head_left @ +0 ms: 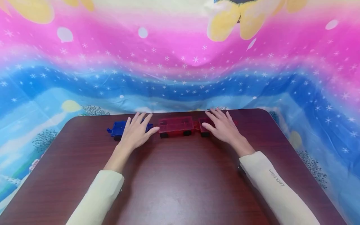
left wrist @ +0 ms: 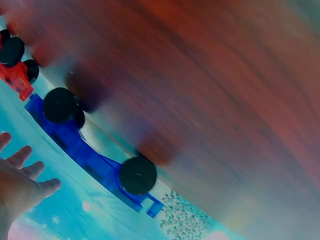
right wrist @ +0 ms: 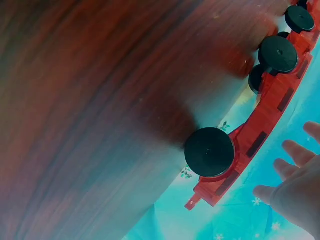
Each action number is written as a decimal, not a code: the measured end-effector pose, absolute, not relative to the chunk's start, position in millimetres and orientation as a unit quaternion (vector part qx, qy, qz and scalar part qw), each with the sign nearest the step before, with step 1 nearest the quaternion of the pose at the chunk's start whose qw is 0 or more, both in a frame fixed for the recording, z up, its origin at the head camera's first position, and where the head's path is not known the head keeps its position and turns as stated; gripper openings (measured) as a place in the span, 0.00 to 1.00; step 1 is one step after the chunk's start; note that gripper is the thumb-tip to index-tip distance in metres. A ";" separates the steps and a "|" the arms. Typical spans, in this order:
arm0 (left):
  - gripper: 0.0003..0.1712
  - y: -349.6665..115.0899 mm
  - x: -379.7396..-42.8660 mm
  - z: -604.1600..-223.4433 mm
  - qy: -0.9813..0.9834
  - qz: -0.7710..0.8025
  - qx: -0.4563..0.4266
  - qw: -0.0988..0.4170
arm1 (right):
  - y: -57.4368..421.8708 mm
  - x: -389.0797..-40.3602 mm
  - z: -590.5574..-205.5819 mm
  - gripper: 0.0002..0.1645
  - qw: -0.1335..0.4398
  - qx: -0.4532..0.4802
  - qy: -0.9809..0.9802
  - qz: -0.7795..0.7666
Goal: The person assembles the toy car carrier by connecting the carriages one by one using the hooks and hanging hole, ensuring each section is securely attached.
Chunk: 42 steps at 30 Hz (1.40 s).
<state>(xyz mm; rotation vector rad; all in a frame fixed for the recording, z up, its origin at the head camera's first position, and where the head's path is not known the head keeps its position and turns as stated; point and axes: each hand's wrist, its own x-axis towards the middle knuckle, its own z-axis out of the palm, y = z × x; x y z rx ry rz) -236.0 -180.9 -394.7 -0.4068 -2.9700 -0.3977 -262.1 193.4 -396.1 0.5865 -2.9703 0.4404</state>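
Three flat toy wagons with black wheels stand in a row along the table's far edge. My left hand (head_left: 137, 132) is spread above the blue toy wagon (head_left: 117, 128), hiding much of it. In the left wrist view, a gap shows between the fingers and the side of that wagon. At the middle sits a translucent red wagon (head_left: 175, 125), flanked by both hands. A second red wagon (right wrist: 250, 127) lies under my right hand (head_left: 225, 126), whose fingers are straight and spread. Neither hand holds anything.
The dark brown wooden table (head_left: 174, 175) reaches toward me from the row. Behind and at both sides hangs a pink and blue cloth (head_left: 180, 81) printed with snowflakes. Small hitch pieces (left wrist: 155, 206) stick out from the wagon ends.
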 end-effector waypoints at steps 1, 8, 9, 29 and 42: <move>0.49 -178.4 -236.7 -394.8 -0.980 -0.131 -0.138 0.061 | 193.5 -262.4 -396.4 0.46 0.042 0.192 -0.970 0.145; 0.47 -156.6 -240.9 -395.4 -0.976 -0.139 -0.158 0.063 | 193.6 -265.5 -400.2 0.46 0.044 0.197 -0.968 0.152; 0.47 -153.1 -241.7 -395.4 -0.975 -0.140 -0.160 0.063 | 193.6 -265.6 -400.5 0.46 0.044 0.197 -0.968 0.152; 0.46 -115.2 -253.9 -403.8 -0.976 -0.130 -0.176 0.022 | 190.1 -266.7 -405.9 0.45 0.032 0.193 -0.969 0.153; 0.44 -107.5 -258.3 -411.1 -0.975 -0.106 -0.193 0.014 | 188.4 -268.4 -410.9 0.48 0.012 0.195 -0.973 0.122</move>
